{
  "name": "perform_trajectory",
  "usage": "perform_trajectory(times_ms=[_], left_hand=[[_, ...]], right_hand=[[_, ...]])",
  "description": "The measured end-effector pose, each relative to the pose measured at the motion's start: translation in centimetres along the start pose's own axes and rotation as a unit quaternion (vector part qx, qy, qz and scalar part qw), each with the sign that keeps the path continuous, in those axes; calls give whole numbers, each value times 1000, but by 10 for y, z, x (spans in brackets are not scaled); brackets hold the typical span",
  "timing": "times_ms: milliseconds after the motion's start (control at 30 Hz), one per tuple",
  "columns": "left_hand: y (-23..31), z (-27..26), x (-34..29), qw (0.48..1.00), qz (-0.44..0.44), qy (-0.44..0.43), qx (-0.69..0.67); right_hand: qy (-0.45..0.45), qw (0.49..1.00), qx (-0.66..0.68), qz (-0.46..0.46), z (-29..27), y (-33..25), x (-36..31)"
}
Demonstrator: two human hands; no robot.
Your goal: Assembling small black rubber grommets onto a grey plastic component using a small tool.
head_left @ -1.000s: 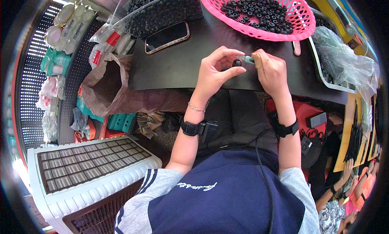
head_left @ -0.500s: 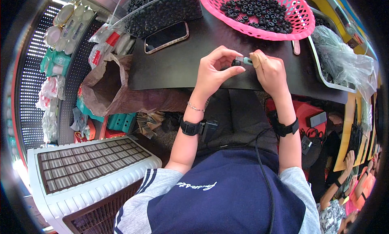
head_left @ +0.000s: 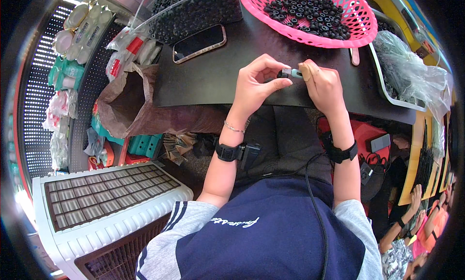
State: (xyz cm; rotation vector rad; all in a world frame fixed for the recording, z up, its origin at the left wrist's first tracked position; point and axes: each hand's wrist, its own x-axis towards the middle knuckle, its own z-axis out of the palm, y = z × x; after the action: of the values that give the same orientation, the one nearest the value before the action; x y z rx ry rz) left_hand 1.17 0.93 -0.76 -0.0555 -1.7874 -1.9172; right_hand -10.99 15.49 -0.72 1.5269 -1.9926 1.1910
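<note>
My left hand [head_left: 253, 82] pinches a small black ring-like part [head_left: 281, 74] between thumb and fingers, just above the near part of the dark table [head_left: 213, 83]. In my right hand [head_left: 323, 85] is a slim small tool with a pale teal handle [head_left: 295, 73]. The tool's greyish end points left and meets the black part or lies right against it; the exact contact is too small to tell. Ahead of my hands, a pink lattice basket [head_left: 364, 37] holds many similar black parts [head_left: 310, 16].
A clear bin [head_left: 203, 18] of black parts and a phone [head_left: 199, 43] lie back left. At right stands a white tray [head_left: 387, 93] with a plastic bag [head_left: 411, 62]. Left are an open brown sack [head_left: 109, 115] and a white air cooler [head_left: 160, 202]. Other people's hands [head_left: 416, 197] show lower right.
The black part has turned slightly in my left fingers, and the tool's tip sits a little differently against it. Both arms stay nearly in place.
</note>
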Motion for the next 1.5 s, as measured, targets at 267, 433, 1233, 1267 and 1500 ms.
perform_trajectory(times_ms=[267,433,1233,1267,1500], left_hand=[[-1,-1,0,1000,11,6,11],[1,1,0,999,20,6,24],[-2,-1,0,999,16,34,-28],[-2,-2,0,999,19,35,-27],[-2,0,1,998,25,34,-40]], right_hand=[[-65,998,0,26,-6,0,-3],[-12,1000,-3,-7,-2,-1,1],[53,998,37,26,-4,-2,1],[55,998,35,25,-3,-2,1],[71,996,19,51,-4,-5,4]])
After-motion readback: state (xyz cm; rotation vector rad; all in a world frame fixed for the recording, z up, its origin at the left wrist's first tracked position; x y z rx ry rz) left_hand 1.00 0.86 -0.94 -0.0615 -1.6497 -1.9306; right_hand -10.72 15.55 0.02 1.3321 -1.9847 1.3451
